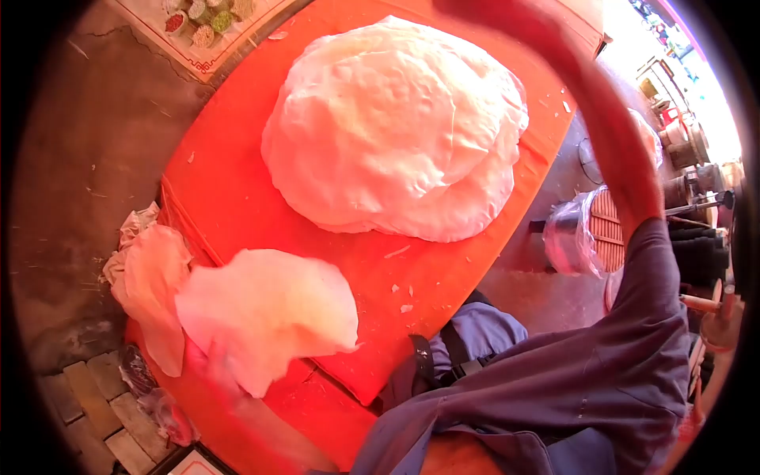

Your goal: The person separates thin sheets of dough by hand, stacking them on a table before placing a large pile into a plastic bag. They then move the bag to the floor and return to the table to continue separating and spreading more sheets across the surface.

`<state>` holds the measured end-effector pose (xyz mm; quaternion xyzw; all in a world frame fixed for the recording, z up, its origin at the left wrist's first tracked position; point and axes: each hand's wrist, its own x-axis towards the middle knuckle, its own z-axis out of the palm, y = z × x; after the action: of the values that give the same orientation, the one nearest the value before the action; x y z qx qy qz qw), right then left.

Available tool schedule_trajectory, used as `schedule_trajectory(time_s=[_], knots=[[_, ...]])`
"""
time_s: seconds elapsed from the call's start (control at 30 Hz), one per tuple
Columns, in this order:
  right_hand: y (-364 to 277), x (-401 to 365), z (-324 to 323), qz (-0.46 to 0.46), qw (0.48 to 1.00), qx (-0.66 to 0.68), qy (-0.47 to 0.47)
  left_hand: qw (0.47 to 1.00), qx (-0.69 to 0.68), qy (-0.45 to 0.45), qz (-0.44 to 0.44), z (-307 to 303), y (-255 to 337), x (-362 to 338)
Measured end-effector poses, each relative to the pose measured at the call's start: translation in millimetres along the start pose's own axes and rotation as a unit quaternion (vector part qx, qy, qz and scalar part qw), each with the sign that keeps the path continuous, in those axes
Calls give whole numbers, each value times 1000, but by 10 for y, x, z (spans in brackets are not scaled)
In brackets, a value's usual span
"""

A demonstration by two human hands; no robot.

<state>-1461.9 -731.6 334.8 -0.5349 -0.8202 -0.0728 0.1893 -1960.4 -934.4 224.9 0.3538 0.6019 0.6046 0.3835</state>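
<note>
My left hand [222, 370], smeared by motion, is at the lower left of the head view. It grips the near edge of a thin pale flatbread [273, 309], which is lifted and spread over the red cloth. A large stack of similar round flatbreads [392, 131] lies beyond it, with ragged, overlapping edges. More thin pale sheets [150, 273] hang crumpled at the table's left edge, just beside the one I hold. My right arm stretches up past the stack to the top edge, and the right hand is out of frame.
A red cloth [229, 186] covers the table, with small white scraps on it. A printed panel [207, 36] stands at the top left. To the right are a plastic-wrapped container [571, 233] and cluttered goods. Bricks [99, 404] lie at the lower left.
</note>
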Motion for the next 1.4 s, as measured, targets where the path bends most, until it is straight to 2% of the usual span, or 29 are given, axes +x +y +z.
schedule_trajectory(time_s=[0.13, 0.23, 0.33, 0.4, 0.5, 0.57, 0.6, 0.63, 0.7, 0.77, 0.83, 0.9, 1.0, 1.1, 1.2, 1.23, 1.3, 1.4], knots=[[41, -748, 1387, 3, 991, 52, -121, 996, -7, -38, 82, 554, 404, 341], [-145, -1417, 2266, 105, 980, -10, -169, 988, -23, -71, 133, 1115, 649, 614], [-267, -1642, 2400, 144, 986, 38, -75, 978, -42, -115, 167, 1772, 755, 910], [-187, -1714, 2540, 108, 993, 26, -37, 972, -43, -151, 174, 2219, 672, 1106], [-195, -1772, 2590, 88, 995, 43, -2, 961, -43, -252, 102, 2602, 43, 1358], [-205, -1784, 2626, 86, 995, 56, -3, 906, -146, -397, -32, 2481, -725, 1514], [-217, -1799, 2642, 87, 994, 60, -4, 954, -140, -242, -108, 2475, -1118, 1517], [-214, -1813, 2672, 89, 994, 67, -7, 974, -124, -138, -131, 2383, -1330, 1398], [-196, -1870, 2687, 95, 993, 75, -10, 982, -74, -114, -133, 1887, -1693, 1405], [-205, -1929, 2720, 98, 992, 78, -10, 991, 39, -77, -100, 1337, -2237, 1588], [-227, -1931, 2770, 101, 991, 89, -10, 981, 188, -21, -54, 620, -2369, 1611], [-220, -1945, 2798, 105, 990, 98, -13, 912, 399, 15, 94, -136, -2766, 1906], [-129, -1971, 2804, 133, 984, 114, -10, 771, 592, 127, 198, -711, -2438, 2016], [139, -2047, 2768, 222, 953, 203, 31, 750, 595, 197, 212, -1233, -2387, 2339], [614, -2107, 2693, 367, 833, 390, 136, 675, 686, 185, 197, -1441, -2230, 2423], [806, -2090, 2625, 384, 795, 443, 153, 672, 689, 176, 206, -1568, -2323, 2513], [1066, -1916, 2246, 330, 804, 492, 49, 665, 695, 156, 224, -1843, -2500, 2642], [364, -1208, 1503, 317, 841, 417, -137, 664, 690, 165, 235, -1896, -2375, 2677]])
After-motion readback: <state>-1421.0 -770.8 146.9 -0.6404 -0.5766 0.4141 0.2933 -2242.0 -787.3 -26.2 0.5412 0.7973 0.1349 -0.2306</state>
